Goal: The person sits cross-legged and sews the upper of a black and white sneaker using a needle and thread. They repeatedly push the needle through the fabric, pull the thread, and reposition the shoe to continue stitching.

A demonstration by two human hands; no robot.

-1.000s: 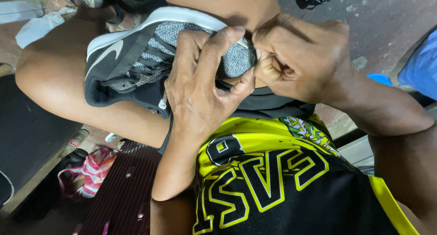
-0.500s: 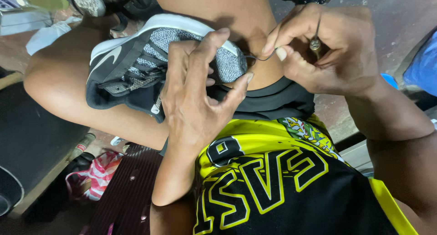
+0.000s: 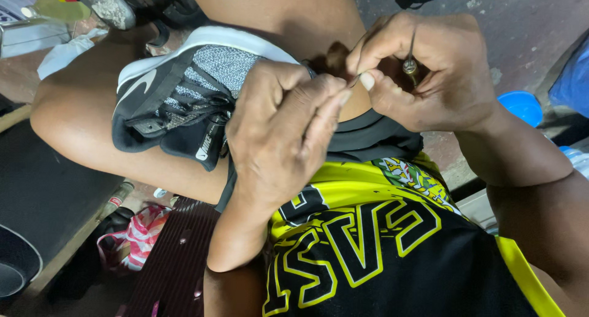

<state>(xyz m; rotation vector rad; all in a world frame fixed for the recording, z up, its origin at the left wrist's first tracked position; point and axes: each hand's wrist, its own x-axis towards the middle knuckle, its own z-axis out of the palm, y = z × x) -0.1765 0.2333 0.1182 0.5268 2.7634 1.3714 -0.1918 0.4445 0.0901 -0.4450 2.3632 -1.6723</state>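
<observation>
The left hand is clamping a grey-and-black sneaker against the person's thigh to steady it, while the right hand, fingers closed, is pinching a thin thread taut near the shoe's toe.

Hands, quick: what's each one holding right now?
Left hand: closed over the toe of the black-and-grey sneaker.
Right hand: pinching a thin thread, small metal tool in its grip.

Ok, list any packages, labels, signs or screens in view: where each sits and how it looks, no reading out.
Tongue label: black with white mark, on the grey-and-black shoe beside the left hand.
Bag: pink and white, crumpled, lower left on the floor.
Bottle: small, red-banded label, by the dark bench.
No signs or screens.
</observation>
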